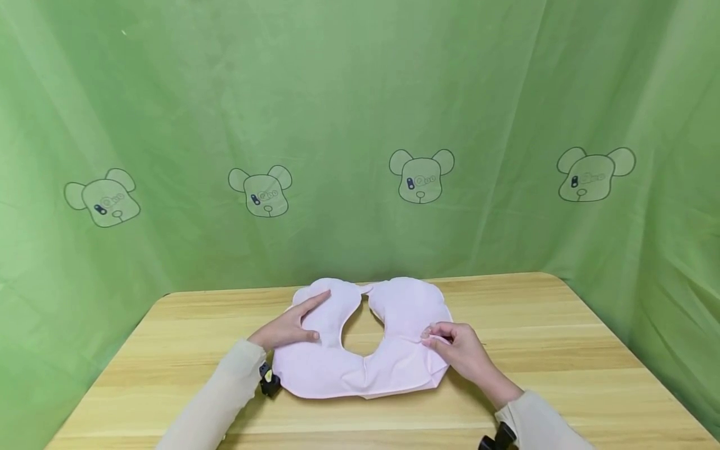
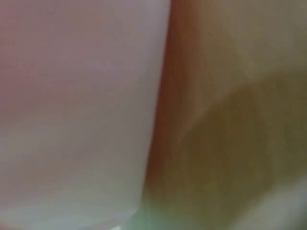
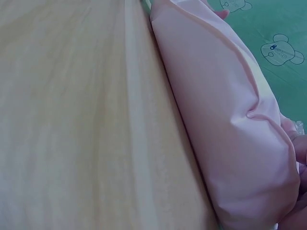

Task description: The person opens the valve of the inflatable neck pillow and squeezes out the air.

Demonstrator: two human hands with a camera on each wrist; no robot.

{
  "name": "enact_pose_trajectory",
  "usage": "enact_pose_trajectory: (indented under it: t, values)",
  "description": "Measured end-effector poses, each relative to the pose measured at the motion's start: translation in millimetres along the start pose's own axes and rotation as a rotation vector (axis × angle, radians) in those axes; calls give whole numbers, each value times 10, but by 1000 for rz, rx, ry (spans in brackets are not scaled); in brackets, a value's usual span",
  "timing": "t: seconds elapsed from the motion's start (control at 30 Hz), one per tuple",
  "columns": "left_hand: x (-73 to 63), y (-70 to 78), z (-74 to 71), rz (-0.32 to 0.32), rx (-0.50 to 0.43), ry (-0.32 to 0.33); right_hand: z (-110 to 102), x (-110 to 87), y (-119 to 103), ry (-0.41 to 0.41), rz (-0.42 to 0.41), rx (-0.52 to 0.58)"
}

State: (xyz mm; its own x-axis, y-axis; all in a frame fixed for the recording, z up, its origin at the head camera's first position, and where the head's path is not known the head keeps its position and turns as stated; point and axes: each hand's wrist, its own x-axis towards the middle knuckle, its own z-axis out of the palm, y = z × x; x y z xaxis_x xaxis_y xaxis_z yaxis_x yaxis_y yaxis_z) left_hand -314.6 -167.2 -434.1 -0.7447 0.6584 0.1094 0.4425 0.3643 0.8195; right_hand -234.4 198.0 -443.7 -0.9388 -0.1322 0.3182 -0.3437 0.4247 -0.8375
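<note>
Green cloth [image 1: 337,94] with bear faces [image 1: 422,178] hung behind a wooden counter [image 1: 562,381]. Near the counter's far edge, around the middle, lay a puffy pink neck pillow [image 1: 354,373]. The left hand [image 1: 289,325] had its fingers spread wide, resting on the pillow's left arm. The right hand [image 1: 465,353] seemed to pinch a small clear bit [image 3: 300,127] on the other side. To do this well, the left probably needed to press softly, and the right to pinch low without tugging. The pillow's gap pointed away from the person, toward the cloth, and it looked longest from side to side.
</note>
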Motion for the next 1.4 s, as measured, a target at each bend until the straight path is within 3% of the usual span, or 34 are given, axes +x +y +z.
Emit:
enact_pose_trajectory:
  t: [0.57,0.83,1.07,1.4]
  values:
    - [-39,49,81,40,43,-68,-1,-10,-5,-7,29,-4]
    - [-51,63,143,0,83,-21,-3,-3,-6,-2,44,-29]
    - [-46,46,172,11,29,3,-12,1,-14,2,54,-51]
    - [-44,-3,196,1,29,32,-23,3,-20,0,74,-52]
